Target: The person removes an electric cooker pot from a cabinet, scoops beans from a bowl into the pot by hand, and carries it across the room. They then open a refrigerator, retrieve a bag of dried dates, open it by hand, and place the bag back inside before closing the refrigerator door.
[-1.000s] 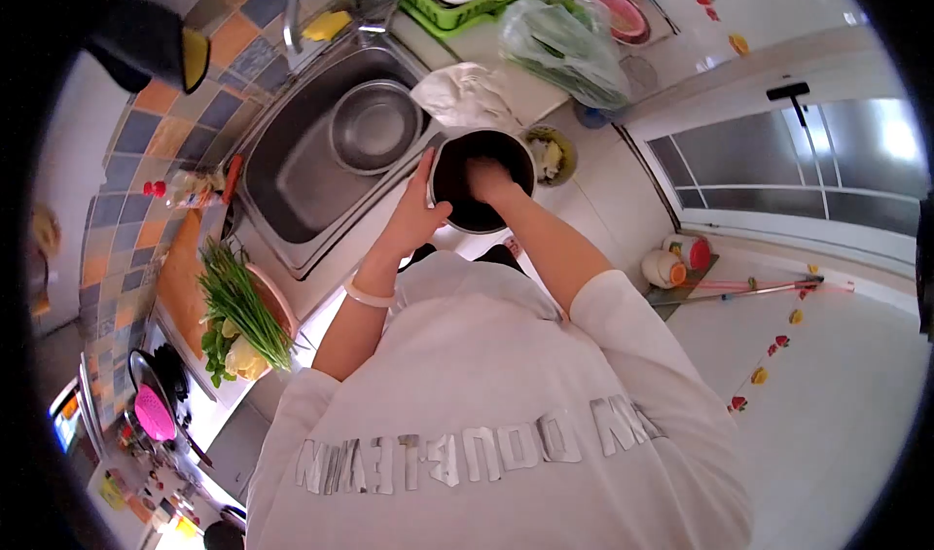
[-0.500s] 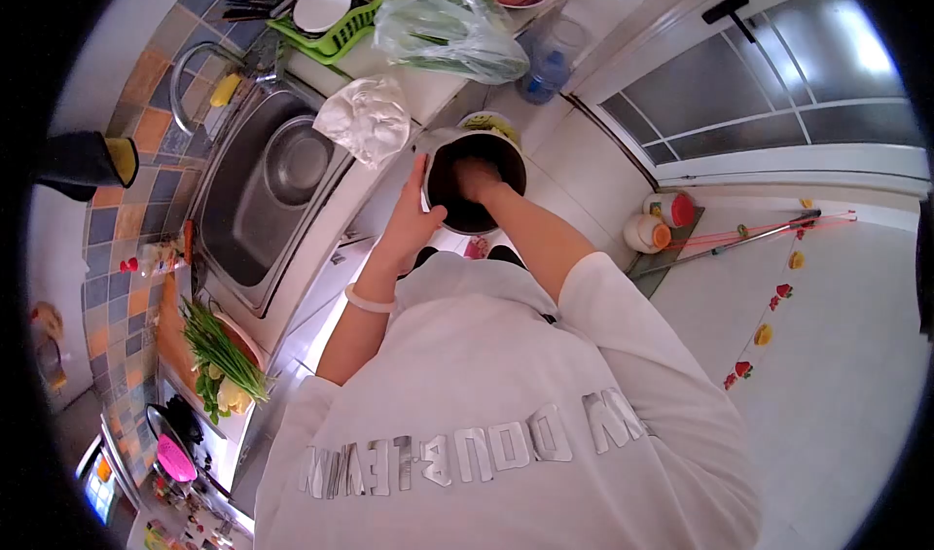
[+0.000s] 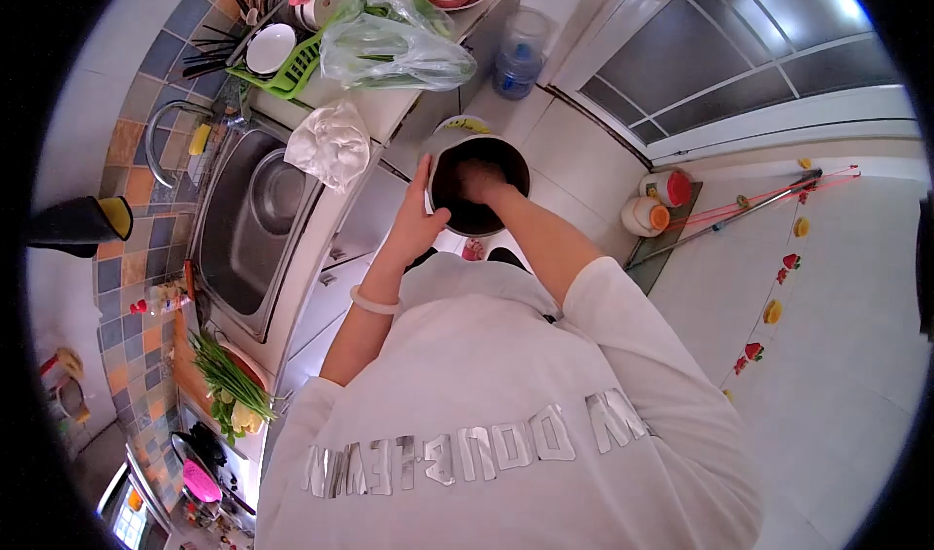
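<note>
A round pot [image 3: 519, 166] with a dark inside is held in front of the white shirt. My left hand [image 3: 418, 217] grips its left wall, thumb at the near rim and fingers along the outside. My right hand [image 3: 484, 180] reaches down inside the pot; its fingers are blurred in the dark, and what they hold, if anything, is hidden. Just beyond the pot a bin with a yellow-patterned rim [image 3: 463, 124] shows in part. A crumpled white cloth or bag [image 3: 329, 146] lies on the counter corner to the left.
Left are a sink [image 3: 219, 268] with a metal basin [image 3: 276, 192], and green stalks [image 3: 230, 373]. Behind are a green dish rack [image 3: 292, 75], a plastic bag [image 3: 394, 49] and a water bottle [image 3: 518, 64]. Jars [image 3: 644, 216] and poles [image 3: 744, 210] stand right.
The view has turned and moved right, so sink and counter now lie farther left. The pot is away from the counter, over the floor and bin. My right hand is still inside it.
</note>
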A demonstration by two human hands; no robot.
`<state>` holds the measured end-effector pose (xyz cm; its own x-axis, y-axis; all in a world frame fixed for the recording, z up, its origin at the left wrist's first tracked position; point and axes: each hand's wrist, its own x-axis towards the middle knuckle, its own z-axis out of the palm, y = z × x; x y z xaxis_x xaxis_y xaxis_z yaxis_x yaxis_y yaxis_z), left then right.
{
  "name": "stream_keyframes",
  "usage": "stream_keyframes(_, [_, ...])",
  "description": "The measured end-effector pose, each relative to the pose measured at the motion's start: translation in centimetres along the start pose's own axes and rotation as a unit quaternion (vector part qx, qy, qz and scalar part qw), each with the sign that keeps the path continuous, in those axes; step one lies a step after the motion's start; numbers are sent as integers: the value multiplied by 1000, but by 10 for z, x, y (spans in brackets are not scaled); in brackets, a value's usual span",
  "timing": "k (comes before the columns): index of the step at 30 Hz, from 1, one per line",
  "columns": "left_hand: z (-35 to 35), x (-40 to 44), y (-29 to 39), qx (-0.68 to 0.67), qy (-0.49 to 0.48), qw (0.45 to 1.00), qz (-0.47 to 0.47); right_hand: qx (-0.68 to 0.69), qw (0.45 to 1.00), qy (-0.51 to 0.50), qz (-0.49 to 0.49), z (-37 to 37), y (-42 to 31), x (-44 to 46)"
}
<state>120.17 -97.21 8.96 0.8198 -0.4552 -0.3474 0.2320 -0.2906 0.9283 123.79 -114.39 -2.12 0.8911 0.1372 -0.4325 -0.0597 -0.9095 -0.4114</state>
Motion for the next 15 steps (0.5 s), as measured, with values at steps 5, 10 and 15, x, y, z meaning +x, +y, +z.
stream_keyframes(5, [-2, 16, -21, -102, 19, 992, -72, 67, 998, -20, 4, -19, -1, -6])
stream_keyframes(10, [-14, 44, -59, -145, 21, 981, -129, 225, 971, 62, -49, -61, -18, -37])
stream_keyframes(15, [-20, 54, -66, -180, 17, 969, -169, 401, 876, 249, -100, -87, -1, -13])
